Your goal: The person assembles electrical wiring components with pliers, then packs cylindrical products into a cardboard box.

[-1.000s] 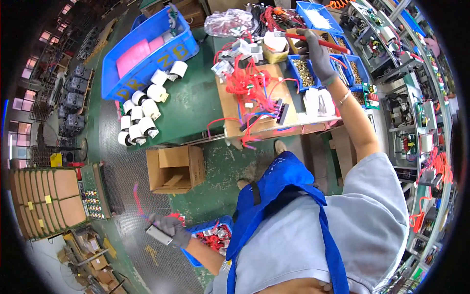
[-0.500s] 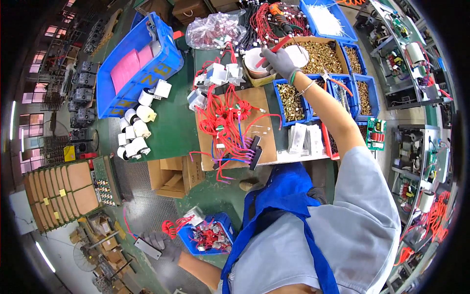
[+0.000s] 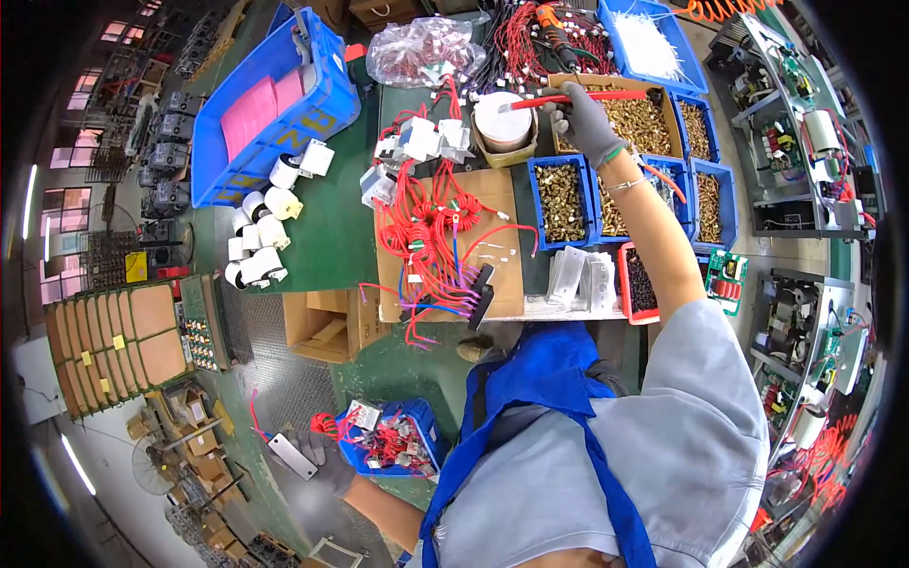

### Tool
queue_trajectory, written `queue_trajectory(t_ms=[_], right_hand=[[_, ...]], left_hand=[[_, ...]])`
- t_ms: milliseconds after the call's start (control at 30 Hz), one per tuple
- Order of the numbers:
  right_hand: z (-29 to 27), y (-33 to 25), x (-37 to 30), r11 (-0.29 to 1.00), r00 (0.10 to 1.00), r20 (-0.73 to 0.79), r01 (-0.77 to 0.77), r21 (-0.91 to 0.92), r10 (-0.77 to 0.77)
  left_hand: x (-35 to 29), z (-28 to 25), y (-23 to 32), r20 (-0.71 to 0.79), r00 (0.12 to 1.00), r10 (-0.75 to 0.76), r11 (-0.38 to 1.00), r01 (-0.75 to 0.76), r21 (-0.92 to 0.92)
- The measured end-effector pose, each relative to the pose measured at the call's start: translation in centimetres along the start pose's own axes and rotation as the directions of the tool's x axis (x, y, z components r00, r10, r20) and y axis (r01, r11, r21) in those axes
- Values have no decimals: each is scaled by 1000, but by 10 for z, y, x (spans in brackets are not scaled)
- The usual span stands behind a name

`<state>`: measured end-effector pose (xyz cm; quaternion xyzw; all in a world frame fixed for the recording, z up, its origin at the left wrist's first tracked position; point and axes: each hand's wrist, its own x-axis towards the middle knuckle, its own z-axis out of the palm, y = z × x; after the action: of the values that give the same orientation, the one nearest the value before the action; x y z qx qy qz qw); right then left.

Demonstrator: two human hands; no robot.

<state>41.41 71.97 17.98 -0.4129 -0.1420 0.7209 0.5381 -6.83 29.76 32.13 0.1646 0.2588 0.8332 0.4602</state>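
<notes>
We are gripping a red tool (image 3: 620, 96) with our right hand (image 3: 585, 123), fingers bent round it, above the surface (image 3: 327, 251) toward its far right corner, near a white tub (image 3: 500, 128). With our left hand (image 3: 324, 464) we are holding a flat grey piece (image 3: 292, 456) in bent fingers, past the surface's near edge, beside a blue bin (image 3: 429, 428).

We count two gloved hands, one left hand (image 3: 327, 466) and one right hand (image 3: 587, 127). We see one red-handled tool (image 3: 617, 96), one flat silver-grey piece (image 3: 292, 456), one orange-and-black power tool (image 3: 553, 28), one round white tub (image 3: 502, 121), one clear plastic bag (image 3: 421, 52), one big blue crate (image 3: 336, 101) and one blue floor bin (image 3: 433, 434). We also find one open cardboard box (image 3: 370, 322) on the floor, one red tray (image 3: 627, 284) and three yellow notes (image 3: 118, 342) on one rack (image 3: 147, 322)
</notes>
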Motion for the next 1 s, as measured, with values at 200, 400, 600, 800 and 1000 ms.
queue_trajectory(t_ms=[200,400,600,800,1000], right_hand=[[17,22,0,952,987,7,157,-263,-160],[-1,21,-10,991,995,-7,99,-93,-100],[-36,19,-22,937,960,279,-122,328,27],[36,49,-69,907,855,514,-269,323,70],[174,94,-177,977,698,692,-49,-208,183]], left_hand=[[-11,-2,2,-22,1000,20,997,-21,-71],[-6,-34,0,-25,999,-30,996,27,-91],[-2,-15,-27,-166,985,-44,981,12,-191],[-9,-27,-22,1,955,-296,850,264,-455],[22,-25,-21,125,842,-524,651,491,-579]])
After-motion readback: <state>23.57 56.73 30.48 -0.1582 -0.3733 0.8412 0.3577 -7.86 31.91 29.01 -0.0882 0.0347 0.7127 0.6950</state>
